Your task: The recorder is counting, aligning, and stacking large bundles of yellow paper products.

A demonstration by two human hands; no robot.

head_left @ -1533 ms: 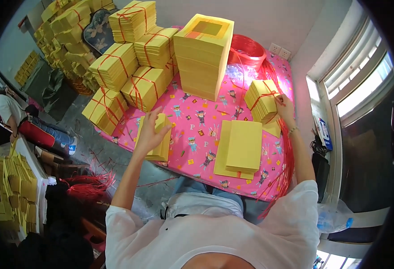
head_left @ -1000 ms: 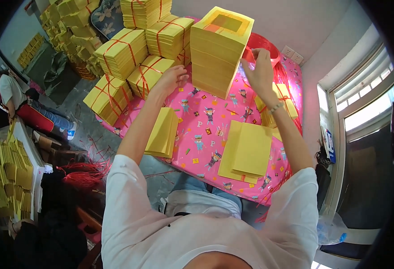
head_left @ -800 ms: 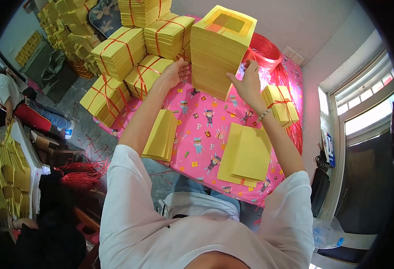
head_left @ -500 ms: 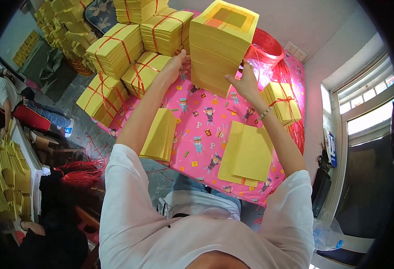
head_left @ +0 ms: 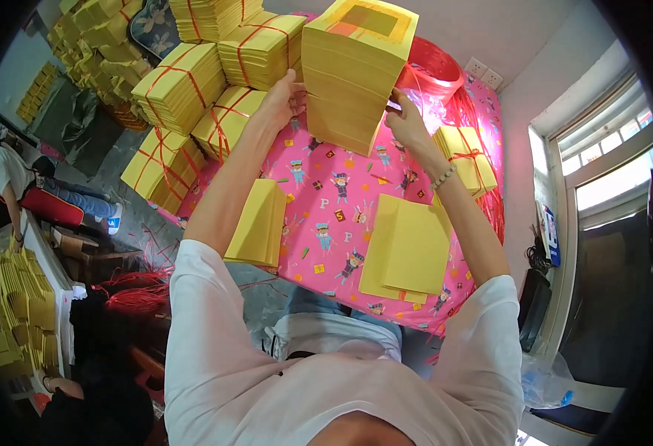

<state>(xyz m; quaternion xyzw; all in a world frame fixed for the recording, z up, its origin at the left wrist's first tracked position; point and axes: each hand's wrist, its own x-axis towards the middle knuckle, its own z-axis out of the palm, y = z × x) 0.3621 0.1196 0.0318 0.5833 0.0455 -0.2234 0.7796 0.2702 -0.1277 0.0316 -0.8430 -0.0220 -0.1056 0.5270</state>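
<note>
A tall stack of yellow paper (head_left: 349,89), with a printed orange and green panel on its top sheet, stands at the far side of the pink patterned table. My left hand (head_left: 285,100) is at its left side, fingers curled against the edge. On the opposite side my right hand (head_left: 410,123) grips the stack's right edge, its fingertips partly hidden behind the paper. Nearer to me lie a small folded pile of yellow sheets (head_left: 258,223) on the left and a flat yellow pile (head_left: 408,245) on the right.
Bundles tied with red string (head_left: 178,82) are piled at the far left. A red string roll (head_left: 434,68) and a small tied bundle (head_left: 466,160) sit at the right, by the wall. Another person (head_left: 11,175) works at a white table (head_left: 55,275) on the left.
The stack and both hands appear slightly further left, as does the whole scene. My right thumb, earlier spread across the stack's front face, is now drawn in at its right edge.
</note>
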